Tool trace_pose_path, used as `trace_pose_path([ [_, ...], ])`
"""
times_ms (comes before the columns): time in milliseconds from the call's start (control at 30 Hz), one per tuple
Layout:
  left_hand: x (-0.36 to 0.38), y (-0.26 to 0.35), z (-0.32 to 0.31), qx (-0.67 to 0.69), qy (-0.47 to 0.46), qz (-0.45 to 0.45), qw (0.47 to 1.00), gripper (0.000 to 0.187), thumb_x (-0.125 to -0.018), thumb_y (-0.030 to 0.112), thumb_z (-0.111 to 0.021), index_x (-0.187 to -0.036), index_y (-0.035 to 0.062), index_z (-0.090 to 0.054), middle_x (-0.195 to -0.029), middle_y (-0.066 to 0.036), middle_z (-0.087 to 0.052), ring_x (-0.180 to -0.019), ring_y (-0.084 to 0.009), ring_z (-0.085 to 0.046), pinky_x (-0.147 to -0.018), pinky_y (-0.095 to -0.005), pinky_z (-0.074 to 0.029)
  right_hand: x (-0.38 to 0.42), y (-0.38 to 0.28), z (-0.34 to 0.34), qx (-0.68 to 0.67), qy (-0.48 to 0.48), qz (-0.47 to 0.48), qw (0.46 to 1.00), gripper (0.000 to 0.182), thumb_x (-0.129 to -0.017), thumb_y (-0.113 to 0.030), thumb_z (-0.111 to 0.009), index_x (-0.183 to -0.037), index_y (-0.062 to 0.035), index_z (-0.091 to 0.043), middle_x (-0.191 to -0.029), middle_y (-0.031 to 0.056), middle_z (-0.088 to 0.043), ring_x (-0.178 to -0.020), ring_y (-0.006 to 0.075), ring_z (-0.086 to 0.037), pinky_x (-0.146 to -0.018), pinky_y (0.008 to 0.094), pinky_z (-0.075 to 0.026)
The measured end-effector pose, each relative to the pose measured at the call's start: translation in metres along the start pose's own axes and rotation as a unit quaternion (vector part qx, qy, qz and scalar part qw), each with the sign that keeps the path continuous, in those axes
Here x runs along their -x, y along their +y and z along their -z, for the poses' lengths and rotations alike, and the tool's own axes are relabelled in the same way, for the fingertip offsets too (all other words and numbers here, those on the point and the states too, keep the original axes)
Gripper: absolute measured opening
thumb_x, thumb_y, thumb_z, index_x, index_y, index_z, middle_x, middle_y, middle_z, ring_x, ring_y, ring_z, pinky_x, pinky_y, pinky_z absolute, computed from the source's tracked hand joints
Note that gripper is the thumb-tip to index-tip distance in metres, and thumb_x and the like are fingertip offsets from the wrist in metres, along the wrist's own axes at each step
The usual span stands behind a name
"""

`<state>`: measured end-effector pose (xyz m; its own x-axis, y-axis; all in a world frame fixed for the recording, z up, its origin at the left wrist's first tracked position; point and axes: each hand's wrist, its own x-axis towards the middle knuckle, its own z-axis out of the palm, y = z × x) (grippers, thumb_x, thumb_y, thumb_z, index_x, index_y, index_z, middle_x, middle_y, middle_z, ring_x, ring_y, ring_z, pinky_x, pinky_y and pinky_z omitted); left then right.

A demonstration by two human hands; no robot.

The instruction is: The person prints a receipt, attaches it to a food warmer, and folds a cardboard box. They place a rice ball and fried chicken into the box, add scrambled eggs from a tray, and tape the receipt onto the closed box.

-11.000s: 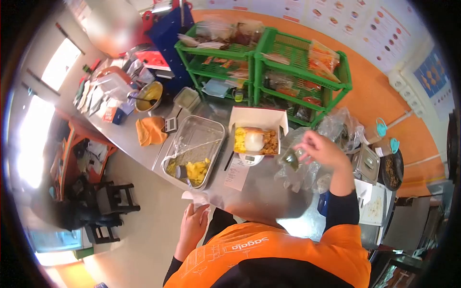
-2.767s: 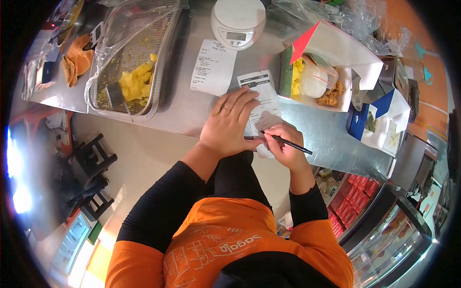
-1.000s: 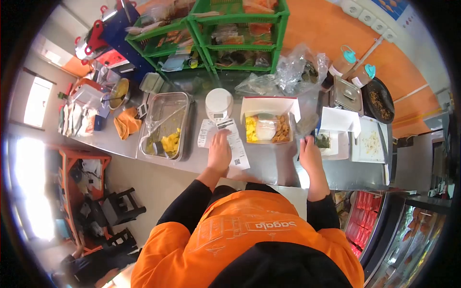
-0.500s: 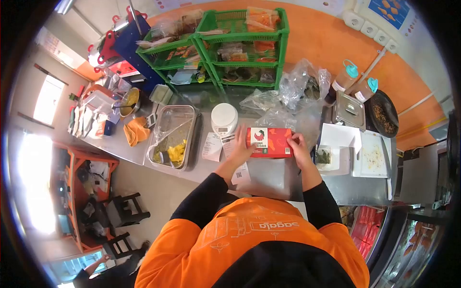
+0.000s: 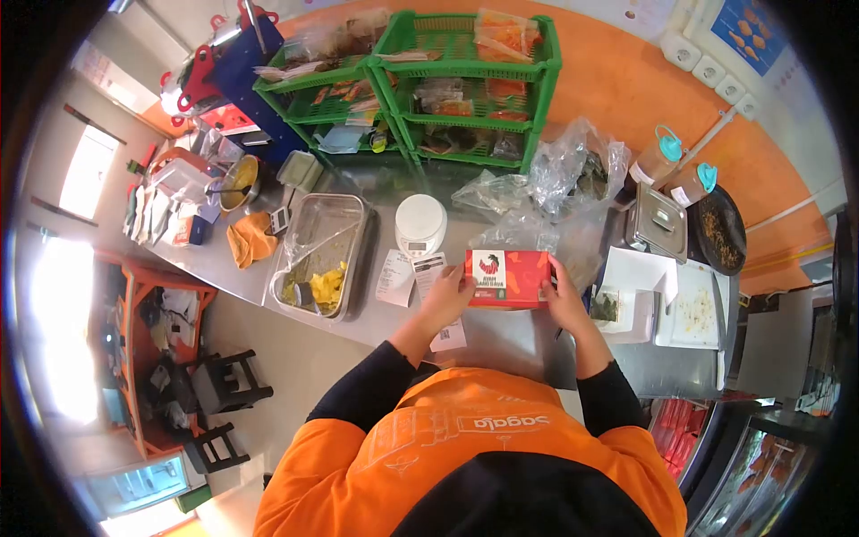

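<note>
A red box [image 5: 523, 276] with a white label panel is held between both hands above the steel counter. My left hand [image 5: 446, 298] grips its left end, the fingers bent against the side. At the right end my right hand [image 5: 562, 295] has its fingers closed round the corner. Printed receipts [image 5: 394, 277] lie just left of the box, partly beside my left hand. Behind them is a white digital scale [image 5: 420, 222] with nothing on its round plate.
A steel tray [image 5: 327, 251] with yellow pieces stands left of the scale. Green crates [image 5: 465, 116] rise at the back, next to plastic bags [image 5: 573, 170]. To the right are an open white box [image 5: 631, 291] and a cutting board [image 5: 693, 309] with a knife.
The red box now shows its front more squarely, and my left hand has drawn back from its top to its left end. The camera view has shifted slightly. A person at lower left has left view.
</note>
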<state>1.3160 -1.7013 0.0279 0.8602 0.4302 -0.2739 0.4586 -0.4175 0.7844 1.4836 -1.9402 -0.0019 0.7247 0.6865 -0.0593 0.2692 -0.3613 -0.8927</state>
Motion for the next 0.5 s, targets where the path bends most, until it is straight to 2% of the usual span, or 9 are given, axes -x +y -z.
trace_pose_path([
  [67,0.007,-0.006,-0.008,-0.026,0.076,-0.073,0.994,0.067,-0.095,0.044,-0.063,-0.149,0.0094,-0.047,-0.153,-0.027,-0.04,-0.138,-0.0473,-0.042,-0.113,-0.0535,-0.037,0.006,-0.017,0.004,0.129,0.018,0.078,0.988,0.062,-0.098,-0.019,-0.062,-0.154,-0.0093,-0.037,-0.157,0.0285,-0.033,-0.145,0.0452,-0.036,-0.118,0.0479,-0.031],
  [100,0.007,-0.005,-0.004,-0.128,0.06,-0.15,0.978,0.07,-0.092,0.046,-0.066,-0.151,0.0147,-0.046,-0.156,-0.025,-0.035,-0.141,-0.0476,-0.038,-0.113,-0.0548,-0.036,0.006,-0.027,0.013,0.157,-0.039,0.121,0.979,0.074,-0.091,-0.025,-0.072,-0.156,-0.0198,-0.037,-0.162,0.0282,-0.023,-0.146,0.049,-0.03,-0.119,0.0495,-0.031],
  [167,0.01,0.023,0.02,-0.323,0.023,-0.296,0.899,0.077,-0.087,0.05,-0.072,-0.154,0.0253,-0.044,-0.162,-0.021,-0.026,-0.146,-0.0482,-0.03,-0.115,-0.0574,-0.035,-0.001,-0.052,0.023,0.249,-0.097,0.176,0.947,0.08,-0.085,-0.033,-0.078,-0.155,-0.0266,-0.04,-0.161,0.0272,-0.024,-0.146,0.0473,-0.032,-0.118,0.0502,-0.033],
  [200,0.004,0.02,0.02,-0.322,0.003,-0.318,0.892,0.078,-0.085,0.051,-0.073,-0.154,0.0291,-0.044,-0.163,-0.019,-0.025,-0.146,-0.0482,-0.029,-0.115,-0.059,-0.034,-0.005,-0.056,0.025,0.294,-0.126,0.202,0.926,0.083,-0.082,-0.036,-0.081,-0.155,-0.03,-0.041,-0.161,0.0266,-0.025,-0.146,0.0465,-0.033,-0.117,0.0505,-0.034],
  [267,-0.012,0.014,0.018,-0.319,-0.033,-0.362,0.875,0.081,-0.081,0.052,-0.075,-0.153,0.0366,-0.043,-0.165,-0.016,-0.023,-0.147,-0.0484,-0.027,-0.116,-0.0623,-0.032,-0.017,-0.05,0.027,0.305,-0.152,0.214,0.916,0.087,-0.076,-0.042,-0.083,-0.153,-0.0347,-0.044,-0.161,0.026,-0.027,-0.144,0.0457,-0.035,-0.115,0.0525,-0.036],
  [300,-0.017,0.011,0.019,-0.327,-0.075,-0.346,0.876,0.076,-0.083,0.05,-0.074,-0.152,0.0404,-0.044,-0.165,-0.012,-0.024,-0.146,-0.0498,-0.027,-0.115,-0.0622,-0.033,-0.022,-0.047,0.028,0.311,-0.164,0.222,0.909,0.089,-0.073,-0.046,-0.085,-0.152,-0.0371,-0.045,-0.16,0.0257,-0.027,-0.144,0.0453,-0.036,-0.114,0.0535,-0.037],
  [400,-0.027,0.006,0.021,-0.326,-0.123,-0.354,0.868,0.07,-0.085,0.05,-0.072,-0.15,0.0435,-0.045,-0.166,-0.01,-0.023,-0.147,-0.0501,-0.024,-0.113,-0.0625,-0.035,-0.027,-0.042,0.028,0.323,-0.179,0.253,0.894,0.087,-0.072,-0.049,-0.083,-0.151,-0.0386,-0.047,-0.16,0.0247,-0.029,-0.141,0.0474,-0.038,-0.111,0.056,-0.039],
  [500,-0.02,0.002,0.022,-0.37,-0.093,-0.403,0.832,0.067,-0.087,0.049,-0.069,-0.15,0.0439,-0.046,-0.167,-0.009,-0.022,-0.149,-0.0496,-0.02,-0.111,-0.0649,-0.035,-0.017,-0.041,0.022,0.389,-0.161,0.275,0.864,0.087,-0.072,-0.052,-0.082,-0.151,-0.0422,-0.046,-0.162,0.0245,-0.026,-0.142,0.0491,-0.036,-0.111,0.0575,-0.039],
])
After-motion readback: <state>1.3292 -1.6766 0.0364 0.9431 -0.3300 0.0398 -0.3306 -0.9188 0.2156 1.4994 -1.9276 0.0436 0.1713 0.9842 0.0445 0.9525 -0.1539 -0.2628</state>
